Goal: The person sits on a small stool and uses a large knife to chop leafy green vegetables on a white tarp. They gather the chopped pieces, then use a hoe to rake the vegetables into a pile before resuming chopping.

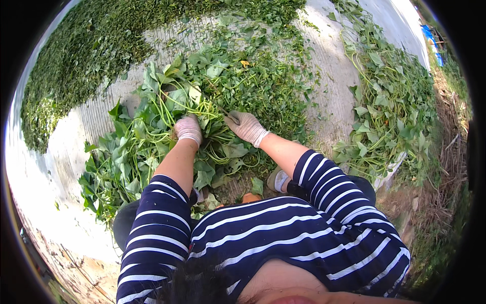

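My left hand (188, 127), in a whitish knit glove, is closed around a bunch of leafy green vines (167, 106). Their pale stems stick out past the fingers toward the right. Close by, my right hand (248, 126), gloved the same way, is closed on a knife. Its thin dark blade (218, 106) points up and left across the stems; the handle is hidden in my palm. More uncut vines (119, 162) lie heaped under and left of my left hand. Chopped green pieces (276, 86) cover the ground beyond my right hand.
A wide spread of chopped greens (76, 66) lies at the far left on the ridged concrete floor (93, 119). Another pile of whole vines (385, 101) is on the right, beside dry straw (450, 157). My shoe (277, 180) shows below my right wrist.
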The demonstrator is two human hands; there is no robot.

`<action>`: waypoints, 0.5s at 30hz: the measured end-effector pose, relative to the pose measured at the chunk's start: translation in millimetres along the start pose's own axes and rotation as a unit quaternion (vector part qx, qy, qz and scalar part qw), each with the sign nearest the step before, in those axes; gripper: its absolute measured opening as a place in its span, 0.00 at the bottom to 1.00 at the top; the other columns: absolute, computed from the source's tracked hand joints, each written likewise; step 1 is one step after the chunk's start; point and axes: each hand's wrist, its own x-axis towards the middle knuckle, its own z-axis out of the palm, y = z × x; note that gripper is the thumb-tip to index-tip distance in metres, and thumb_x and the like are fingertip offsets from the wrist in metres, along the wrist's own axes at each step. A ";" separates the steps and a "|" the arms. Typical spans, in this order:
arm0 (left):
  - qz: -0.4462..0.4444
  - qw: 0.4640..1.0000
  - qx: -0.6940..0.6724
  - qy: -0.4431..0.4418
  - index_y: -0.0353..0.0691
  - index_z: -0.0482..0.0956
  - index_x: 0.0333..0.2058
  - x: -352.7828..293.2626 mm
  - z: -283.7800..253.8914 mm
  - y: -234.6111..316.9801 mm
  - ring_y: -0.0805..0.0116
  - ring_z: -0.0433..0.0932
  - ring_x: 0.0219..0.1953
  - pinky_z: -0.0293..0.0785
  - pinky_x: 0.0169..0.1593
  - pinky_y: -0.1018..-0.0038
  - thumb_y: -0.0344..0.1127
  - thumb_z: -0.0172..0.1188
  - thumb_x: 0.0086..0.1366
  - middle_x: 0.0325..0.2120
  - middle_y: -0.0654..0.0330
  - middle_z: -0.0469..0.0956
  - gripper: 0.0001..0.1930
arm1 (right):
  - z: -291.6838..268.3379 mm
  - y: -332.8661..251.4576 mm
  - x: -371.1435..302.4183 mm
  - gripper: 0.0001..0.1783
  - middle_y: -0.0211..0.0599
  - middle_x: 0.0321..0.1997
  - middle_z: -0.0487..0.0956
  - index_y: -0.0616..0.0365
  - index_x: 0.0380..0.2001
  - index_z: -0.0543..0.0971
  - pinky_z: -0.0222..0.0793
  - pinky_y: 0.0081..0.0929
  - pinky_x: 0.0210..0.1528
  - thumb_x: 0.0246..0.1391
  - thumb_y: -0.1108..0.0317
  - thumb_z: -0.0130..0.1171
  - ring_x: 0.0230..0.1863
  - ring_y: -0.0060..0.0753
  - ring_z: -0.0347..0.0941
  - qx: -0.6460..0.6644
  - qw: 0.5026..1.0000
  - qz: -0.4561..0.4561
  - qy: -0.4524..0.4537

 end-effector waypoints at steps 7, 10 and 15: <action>-0.001 0.997 -0.055 -0.052 0.38 0.73 0.51 -4.3 -4.4 -12.0 0.52 0.82 0.48 0.80 0.49 0.61 0.32 0.67 0.56 0.45 0.47 0.82 0.23 | -43.0 0.9 18.8 0.24 0.50 0.33 0.83 0.60 0.41 0.80 0.73 0.39 0.41 0.58 0.46 0.59 0.35 0.53 0.79 0.047 0.998 -0.028 0.015; -0.005 0.995 -0.039 -0.089 0.38 0.75 0.52 -0.7 -15.2 -5.3 0.53 0.83 0.48 0.80 0.49 0.62 0.35 0.71 0.54 0.45 0.48 0.83 0.27 | -47.4 -42.7 27.0 0.15 0.43 0.24 0.79 0.60 0.34 0.80 0.70 0.33 0.31 0.58 0.57 0.63 0.24 0.45 0.72 0.240 0.941 -0.161 0.176; -0.035 0.992 -0.047 -0.114 0.38 0.78 0.52 3.3 -23.3 9.0 0.55 0.83 0.48 0.81 0.46 0.63 0.33 0.65 0.59 0.46 0.51 0.83 0.21 | 34.5 6.9 -40.3 0.20 0.48 0.39 0.84 0.57 0.47 0.80 0.74 0.37 0.48 0.62 0.53 0.55 0.42 0.51 0.81 0.040 0.985 0.163 0.026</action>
